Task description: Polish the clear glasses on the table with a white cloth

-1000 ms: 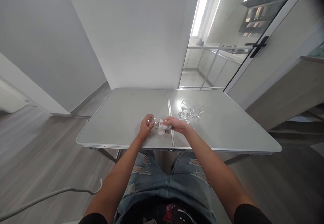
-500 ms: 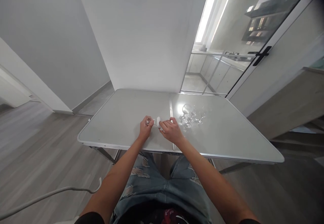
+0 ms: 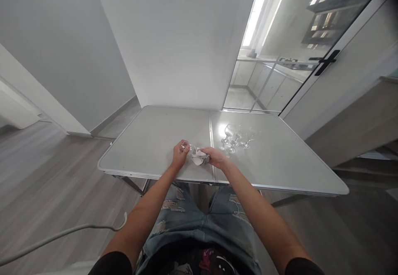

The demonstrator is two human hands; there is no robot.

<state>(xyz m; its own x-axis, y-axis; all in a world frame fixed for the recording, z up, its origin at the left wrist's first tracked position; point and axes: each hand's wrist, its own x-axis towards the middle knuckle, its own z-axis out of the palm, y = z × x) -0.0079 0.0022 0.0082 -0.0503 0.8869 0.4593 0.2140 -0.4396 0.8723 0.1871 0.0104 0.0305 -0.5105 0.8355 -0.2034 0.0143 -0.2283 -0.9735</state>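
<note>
My left hand [image 3: 179, 152] is closed around a small clear stemmed glass [image 3: 190, 146], held sideways above the left half of the table. Beside it, my right hand [image 3: 214, 157] grips a crumpled white cloth [image 3: 199, 157], or perhaps a paper tissue, close against the glass's right end. Whether cloth and glass touch is hard to make out. Several clear stemmed glasses [image 3: 230, 131] stand upright in a cluster to the right of my right hand, on the table's right half.
A grey folding table [image 3: 280, 159] with a metal rim and a centre seam [image 3: 210, 126] spans the space before me. Behind it rises a white wall [image 3: 180, 51]. At right is a glass door with a black handle [image 3: 327, 62]. A grey cable [image 3: 77, 227] curves in at lower left.
My right hand has turned and drawn slightly down, so the white cloth now spreads out below its fingers. My left hand still holds the glass. The view has tilted slightly downward.
</note>
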